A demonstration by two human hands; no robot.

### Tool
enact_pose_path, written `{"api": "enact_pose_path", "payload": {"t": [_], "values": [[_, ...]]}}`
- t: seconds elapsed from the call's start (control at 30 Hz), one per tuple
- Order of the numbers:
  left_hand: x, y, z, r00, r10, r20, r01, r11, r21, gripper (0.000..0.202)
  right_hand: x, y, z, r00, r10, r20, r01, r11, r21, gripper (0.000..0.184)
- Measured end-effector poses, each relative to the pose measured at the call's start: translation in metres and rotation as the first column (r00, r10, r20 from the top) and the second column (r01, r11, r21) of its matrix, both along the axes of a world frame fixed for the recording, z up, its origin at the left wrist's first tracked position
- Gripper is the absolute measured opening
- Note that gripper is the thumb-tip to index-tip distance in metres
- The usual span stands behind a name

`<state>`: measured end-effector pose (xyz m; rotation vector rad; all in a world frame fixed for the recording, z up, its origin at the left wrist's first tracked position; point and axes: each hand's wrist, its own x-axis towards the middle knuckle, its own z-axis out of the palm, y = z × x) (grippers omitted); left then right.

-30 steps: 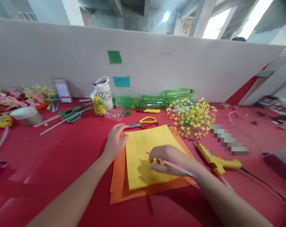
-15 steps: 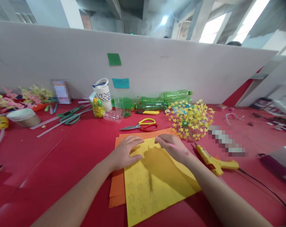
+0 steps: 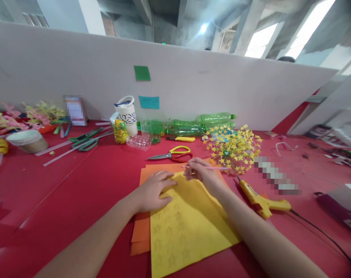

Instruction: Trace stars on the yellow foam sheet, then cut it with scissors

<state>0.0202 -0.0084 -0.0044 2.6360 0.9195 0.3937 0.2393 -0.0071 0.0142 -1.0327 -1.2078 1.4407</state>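
A yellow paper sheet (image 3: 189, 227) with rows of pencilled star outlines lies on top of orange sheets (image 3: 140, 227) on the red table. My left hand (image 3: 154, 189) rests on the yellow sheet's upper left part, fingers curled and pressing down. My right hand (image 3: 200, 173) is at the sheet's top edge, pinched on a pink pencil (image 3: 213, 168) that points to the right.
Yellow-handled scissors (image 3: 174, 153) lie just beyond the paper. A yellow glue gun (image 3: 261, 199) with a black cord lies to the right. A ball of yellow stars (image 3: 232, 148), green bottles (image 3: 193, 125), a white cup (image 3: 127, 114) and green scissors (image 3: 87, 143) stand farther back.
The yellow sheet has slid toward me and now shows star drawings. My left hand moved onto it, and my right hand went up to its top edge with the pencil.
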Motion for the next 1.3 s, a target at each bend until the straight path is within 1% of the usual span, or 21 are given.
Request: {"api": "enact_pose_path", "payload": {"t": [0.07,0.1,0.13,0.17,0.2,0.23,0.27,0.33,0.37,0.4,0.43,0.47,0.57,0.6,0.67,0.8,0.87,0.97,1.07,1.17,1.3], "values": [[0.000,-0.001,0.002,1.000,0.010,-0.006,-0.010,1.000,-0.018,0.041,-0.008,0.005,-0.014,0.997,-0.060,-0.044,0.056,0.994,-0.091,0.021],[-0.001,-0.001,0.002,1.000,0.016,-0.009,-0.017,1.000,-0.023,0.042,-0.010,0.006,-0.018,0.996,-0.059,-0.072,0.051,0.993,-0.103,0.025],[-0.001,-0.001,0.002,1.000,0.024,-0.013,-0.024,0.999,-0.024,0.042,-0.012,0.006,-0.019,0.994,-0.049,-0.102,0.041,0.996,-0.080,0.031],[-0.001,-0.001,0.003,0.999,0.031,-0.019,-0.031,0.999,-0.024,0.043,-0.013,0.005,-0.020,0.992,-0.037,-0.125,0.030,0.998,-0.054,0.036],[-0.001,-0.001,0.003,0.999,0.035,-0.028,-0.036,0.999,-0.024,0.043,-0.013,0.004,-0.019,0.991,0.014,-0.136,-0.021,0.998,-0.051,0.040],[-0.001,-0.001,0.003,0.999,0.039,-0.038,-0.040,0.999,-0.023,0.042,-0.013,0.003,-0.018,0.989,0.072,-0.128,-0.082,0.994,-0.076,0.043],[-0.001,-0.001,0.004,0.998,0.043,-0.046,-0.044,0.999,-0.023,0.042,-0.013,0.002,-0.018,0.990,0.090,-0.109,-0.100,0.991,-0.085,0.046],[-0.001,-0.001,0.004,0.997,0.051,-0.056,-0.052,0.998,-0.019,0.042,-0.011,0.003,-0.017,1.000,0.008,-0.014,-0.009,1.000,-0.027,0.047],[-0.001,-0.001,0.004,0.997,0.056,-0.059,-0.057,0.998,-0.016,0.042,-0.009,0.004,-0.016,0.994,-0.100,0.047,0.096,0.993,0.071,0.041],[-0.001,0.000,0.004,0.996,0.061,-0.059,-0.062,0.998,-0.012,0.042,-0.007,0.005,-0.015,0.983,-0.150,0.102,0.133,0.979,0.156,0.035],[-0.001,0.000,0.004,0.996,0.064,-0.060,-0.064,0.998,-0.010,0.042,-0.005,0.006,-0.013,0.978,-0.181,0.107,0.159,0.969,0.191,0.035],[-0.002,0.000,0.004,0.996,0.062,-0.062,-0.063,0.998,-0.010,0.042,-0.003,0.006,-0.011,0.980,-0.176,0.096,0.159,0.973,0.168,0.039],[-0.001,0.000,0.003,0.997,0.045,-0.067,-0.046,0.999,-0.009,0.043,-0.001,0.007,-0.008,0.993,-0.042,0.112,0.042,0.999,0.007,0.048],[-0.001,-0.001,0.003,0.997,0.039,-0.066,-0.039,0.999,-0.004,0.043,-0.001,0.007,-0.009,0.992,-0.004,0.128,0.007,1.000,-0.027,0.047],[0.000,-0.001,0.003,0.998,0.029,-0.062,-0.028,0.999,0.019,0.043,-0.003,0.006,-0.013,0.988,0.028,0.155,-0.023,0.999,-0.033,0.041],[0.002,-0.003,0.005,0.998,0.012,-0.067,-0.006,0.997,0.078,0.043,-0.006,0.005,-0.025,0.972,0.007,0.234,-0.020,0.998,0.055,0.013],[0.003,-0.004,0.007,0.997,0.002,-0.075,0.005,0.995,0.098,0.042,-0.005,0.003,-0.026,0.951,0.021,0.309,-0.056,0.993,0.104,0.007],[0.004,-0.006,0.009,0.997,-0.005,-0.082,0.014,0.994,0.110,0.042,-0.001,0.001,-0.023,0.922,0.025,0.386,-0.099,0.980,0.174,0.006],[0.005,-0.008,0.011,0.995,0.011,-0.100,0.001,0.994,0.113,0.043,0.000,0.000,-0.021,0.924,0.017,0.382,-0.077,0.987,0.143,0.005],[0.005,-0.008,0.010,0.992,0.024,-0.126,-0.009,0.993,0.117,0.045,-0.001,0.001,-0.027,0.932,0.009,0.362,-0.053,0.992,0.111,0.004],[0.004,-0.008,0.008,0.992,0.036,-0.123,-0.023,0.994,0.107,0.046,-0.002,0.001,-0.034,0.911,-0.046,0.410,-0.025,0.986,0.167,0.005]]}}
